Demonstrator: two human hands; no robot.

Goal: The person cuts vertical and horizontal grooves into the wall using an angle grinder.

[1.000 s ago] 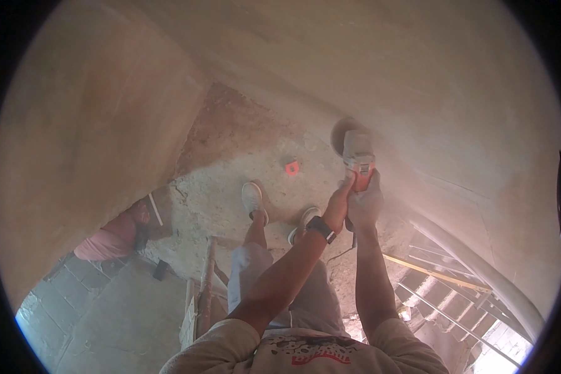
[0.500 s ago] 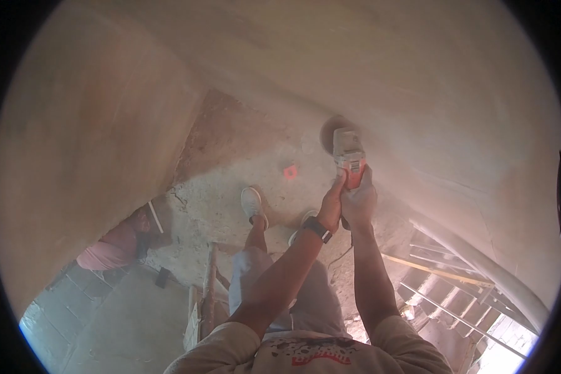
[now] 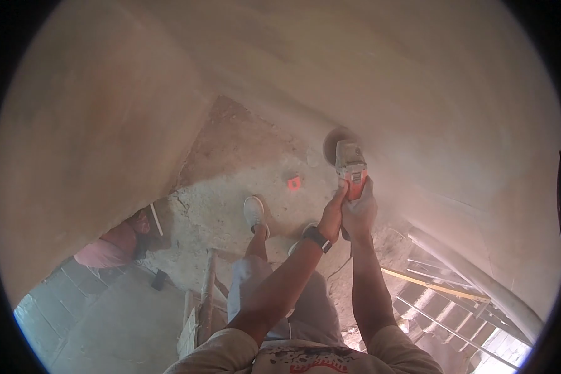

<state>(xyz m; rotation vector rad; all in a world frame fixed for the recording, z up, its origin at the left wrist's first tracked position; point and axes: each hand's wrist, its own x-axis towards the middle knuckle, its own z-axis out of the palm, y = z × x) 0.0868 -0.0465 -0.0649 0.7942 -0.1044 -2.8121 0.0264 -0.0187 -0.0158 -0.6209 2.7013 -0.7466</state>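
An angle grinder [image 3: 351, 163] with a grey head and a red body is held between my two hands, its round disc [image 3: 336, 146] at the surface of the plastered wall [image 3: 442, 124]. My left hand [image 3: 332, 215], below a dark wristwatch, is wrapped round the left side of the red body. On its right side my right hand [image 3: 360, 212] grips the same body. A thin cord hangs below my hands. Dust hazes the air around the tool.
A small red object [image 3: 294, 182] lies on the rough floor [image 3: 224, 181] beyond my shoes. At lower left a person in pink [image 3: 113, 244] is partly hidden by the wall. A wooden frame [image 3: 206, 296] stands beside my legs; a pipe [image 3: 474, 274] and metal bars [image 3: 449, 321] are at lower right.
The grinder and both hands first moved left along the wall, then slightly lower in view. Both hands keep their grip. The camera view has shifted a little.
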